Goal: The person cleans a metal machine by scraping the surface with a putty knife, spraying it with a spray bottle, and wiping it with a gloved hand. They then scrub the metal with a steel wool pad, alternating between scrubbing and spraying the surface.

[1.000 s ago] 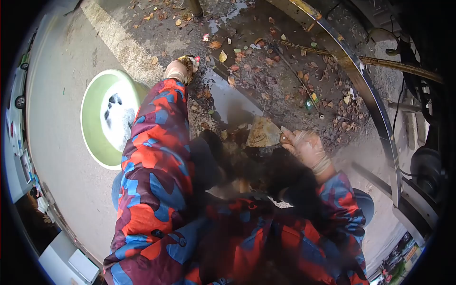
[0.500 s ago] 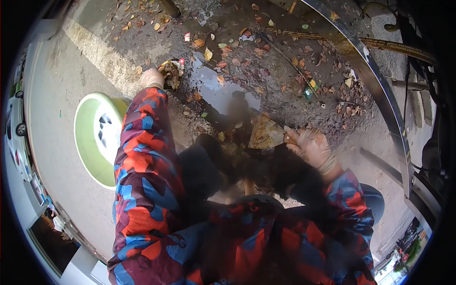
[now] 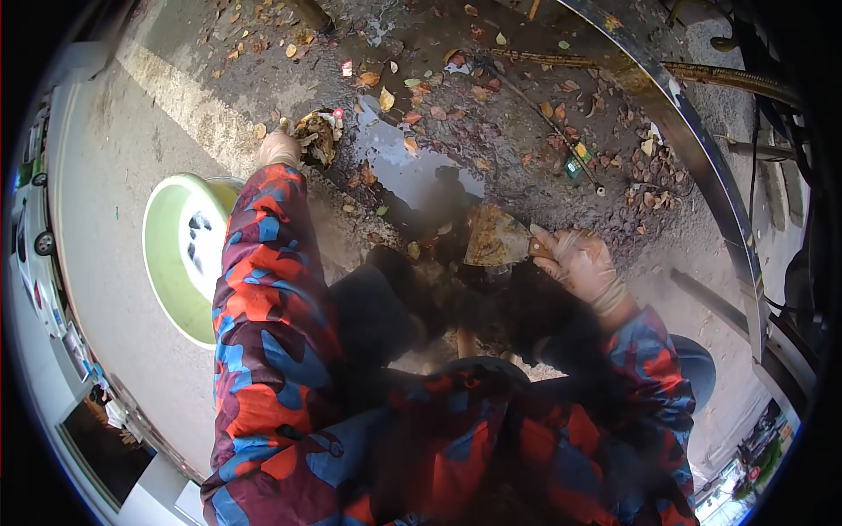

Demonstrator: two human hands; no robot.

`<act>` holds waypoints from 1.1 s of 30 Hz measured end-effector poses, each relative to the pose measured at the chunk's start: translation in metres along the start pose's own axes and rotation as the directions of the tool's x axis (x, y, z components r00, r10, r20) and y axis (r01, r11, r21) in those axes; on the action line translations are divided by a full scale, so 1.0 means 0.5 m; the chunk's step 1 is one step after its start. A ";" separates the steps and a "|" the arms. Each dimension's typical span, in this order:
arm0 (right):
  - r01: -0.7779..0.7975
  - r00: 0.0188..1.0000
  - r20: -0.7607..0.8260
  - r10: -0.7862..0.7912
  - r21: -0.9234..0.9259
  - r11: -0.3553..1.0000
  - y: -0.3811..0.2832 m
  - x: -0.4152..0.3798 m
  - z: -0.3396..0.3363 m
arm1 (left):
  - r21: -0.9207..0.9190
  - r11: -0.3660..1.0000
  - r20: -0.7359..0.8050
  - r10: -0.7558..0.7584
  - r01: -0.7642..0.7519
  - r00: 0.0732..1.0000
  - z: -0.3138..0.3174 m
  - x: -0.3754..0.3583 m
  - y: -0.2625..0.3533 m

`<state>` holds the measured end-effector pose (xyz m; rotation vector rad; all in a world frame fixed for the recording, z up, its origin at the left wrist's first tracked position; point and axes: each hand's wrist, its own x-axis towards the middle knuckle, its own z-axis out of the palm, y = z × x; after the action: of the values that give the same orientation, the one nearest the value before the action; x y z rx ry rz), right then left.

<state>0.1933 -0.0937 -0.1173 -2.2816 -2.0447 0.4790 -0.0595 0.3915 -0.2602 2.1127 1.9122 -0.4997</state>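
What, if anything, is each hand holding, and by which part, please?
The right hand holds a scraper by its handle; the left hand is at a debris clump, its grip unclear.

Outdoor place, paved roadside or yard, cannot tell which; open pavement [image 3: 105, 263] runs left of green basin [image 3: 165, 272], parked cars [image 3: 44, 243] well apart from it at far left
Pale strip [image 3: 175, 92] crosses ground beyond basin
Right of basin: muddy wet ground [image 3: 526, 188], puddle [image 3: 412, 162] mirroring pale daylight, scattered fallen leaves [image 3: 387, 99], bits of litter [image 3: 574, 164]
Foot of post [image 3: 311, 13] farther beyond basin; long metal edge [image 3: 710, 188] well to its right; pale structure [image 3: 156, 491] with dark opening [image 3: 105, 447] nearer than basin at left, too distorted to identify
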 end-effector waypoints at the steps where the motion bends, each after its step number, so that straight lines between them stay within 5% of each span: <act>1: -0.002 1.000 -0.002 0.002 0.000 1.000 0.001 -0.001 0.000 | 0.033 0.999 -0.063 0.012 -0.010 0.998 -0.007 -0.016 0.004; 3: 0.021 0.998 -0.063 -0.019 0.038 0.999 0.002 -0.002 0.001 | 0.065 0.998 -0.130 0.025 -0.017 0.991 -0.015 -0.040 0.008; 7: -0.032 0.999 0.015 0.031 0.077 0.997 -0.008 -0.003 -0.020 | 0.308 0.935 0.019 0.182 -0.179 0.983 -0.013 -0.037 0.013; 9: 0.000 1.000 -0.016 0.001 0.041 0.999 -0.011 -0.005 -0.033 | 0.126 0.991 -0.234 -0.009 0.039 0.972 -0.018 -0.061 0.022; 13: -0.025 0.997 -0.079 0.026 0.008 1.000 -0.014 -0.015 -0.049 | 0.008 0.998 -0.149 -0.056 0.058 0.987 -0.096 -0.113 0.058; 15: -0.046 0.985 -0.169 0.034 -0.072 0.996 -0.031 -0.019 -0.075 | -0.048 0.999 -0.186 0.001 -0.010 0.983 -0.112 -0.104 0.064; 19: -0.090 0.951 -0.292 0.103 0.059 0.994 -0.066 -0.062 -0.158 | -0.175 0.962 -0.348 0.138 -0.209 0.927 -0.153 -0.148 0.100; 21: -0.074 0.933 -0.346 0.102 0.093 0.993 -0.073 -0.099 -0.188 | -0.233 0.888 -0.450 0.264 -0.397 0.853 -0.158 -0.158 0.108; 25: -0.221 0.888 -0.435 0.149 -0.119 0.968 -0.121 -0.188 -0.286 | -0.461 0.709 -0.445 0.336 -0.534 0.830 -0.173 -0.167 0.139; 30: -0.290 0.818 -0.550 0.168 -0.143 0.946 -0.141 -0.310 -0.418 | -0.509 0.557 -0.537 0.391 -0.657 0.748 -0.248 -0.180 0.179; 32: -0.378 0.773 -0.600 0.206 -0.175 0.909 -0.150 -0.359 -0.477 | -0.751 0.283 -0.450 0.442 -0.597 0.776 -0.293 -0.184 0.197; 33: -0.424 0.742 -0.630 0.229 -0.176 0.889 -0.152 -0.383 -0.504 | -0.745 0.270 -0.464 0.448 -0.610 0.764 -0.322 -0.203 0.208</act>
<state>0.1683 -0.2272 0.1788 -2.5241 -1.4756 -0.5580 0.0495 0.3531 -0.0765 1.8271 0.9186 0.7211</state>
